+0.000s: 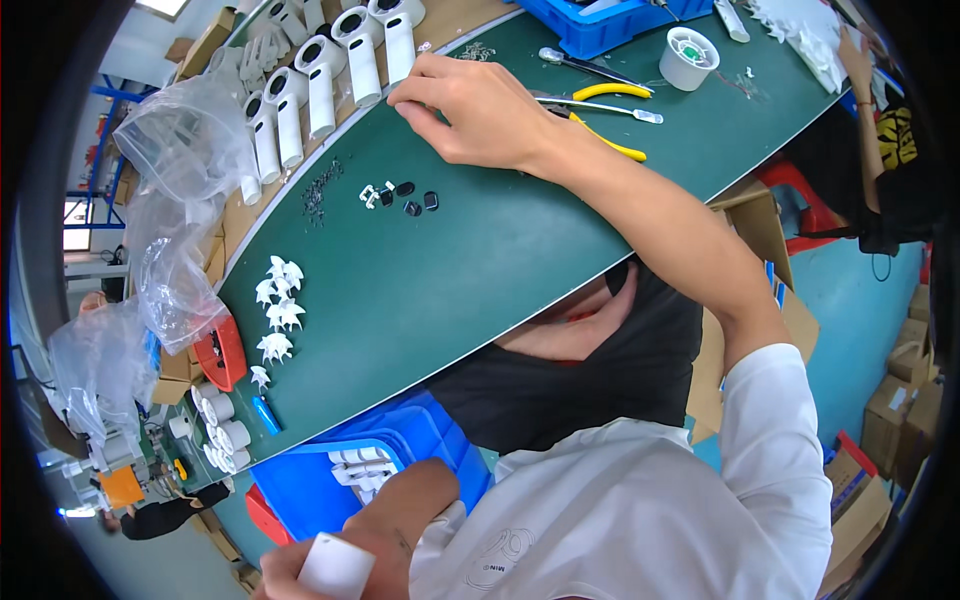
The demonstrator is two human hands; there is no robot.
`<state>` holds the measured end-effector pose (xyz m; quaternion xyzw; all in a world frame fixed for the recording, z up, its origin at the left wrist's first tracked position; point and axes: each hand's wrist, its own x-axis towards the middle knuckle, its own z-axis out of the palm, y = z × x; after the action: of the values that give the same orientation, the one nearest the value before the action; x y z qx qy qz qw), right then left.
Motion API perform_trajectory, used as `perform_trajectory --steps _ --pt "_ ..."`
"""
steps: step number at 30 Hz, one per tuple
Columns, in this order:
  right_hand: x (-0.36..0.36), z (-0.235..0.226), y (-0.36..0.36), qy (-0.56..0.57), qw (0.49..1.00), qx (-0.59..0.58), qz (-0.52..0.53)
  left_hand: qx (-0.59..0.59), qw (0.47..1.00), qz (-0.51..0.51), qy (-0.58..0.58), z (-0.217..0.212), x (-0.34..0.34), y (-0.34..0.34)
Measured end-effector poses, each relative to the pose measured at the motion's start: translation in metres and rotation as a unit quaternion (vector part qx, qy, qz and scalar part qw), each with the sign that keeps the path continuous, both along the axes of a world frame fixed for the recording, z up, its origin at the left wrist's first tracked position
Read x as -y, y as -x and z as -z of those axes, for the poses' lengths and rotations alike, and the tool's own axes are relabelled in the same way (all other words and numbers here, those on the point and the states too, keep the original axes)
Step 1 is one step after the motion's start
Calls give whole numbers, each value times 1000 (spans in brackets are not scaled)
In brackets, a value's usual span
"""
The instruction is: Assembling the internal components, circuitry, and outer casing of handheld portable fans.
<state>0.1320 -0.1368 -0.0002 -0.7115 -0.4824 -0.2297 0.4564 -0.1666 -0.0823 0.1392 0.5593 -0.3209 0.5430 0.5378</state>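
My right hand reaches across the dark green table, its fingertips pinched together at the foot of a row of white handheld fan bodies. Whether anything small sits between those fingers is hidden. Just below that hand lie small black and white parts and a scatter of tiny dark screws. My left hand is at the bottom edge, closed on a white rectangular plastic piece, above a blue bin holding more white parts.
White fan blades lie at the table's left. Yellow-handled pliers, a white round cup and another blue bin sit beyond my right hand. Clear plastic bags pile at the left. Another person sits far right, cardboard boxes below.
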Motion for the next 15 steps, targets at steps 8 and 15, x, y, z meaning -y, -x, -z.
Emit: perform_trajectory --steps 8,15 --pt "4 0 -8 8 1000 12 25 -57 990 -92 87 6 -3 -9" --pt "-3 -4 -2 -30 999 12 10 11 996 -48 69 7 -39 2"
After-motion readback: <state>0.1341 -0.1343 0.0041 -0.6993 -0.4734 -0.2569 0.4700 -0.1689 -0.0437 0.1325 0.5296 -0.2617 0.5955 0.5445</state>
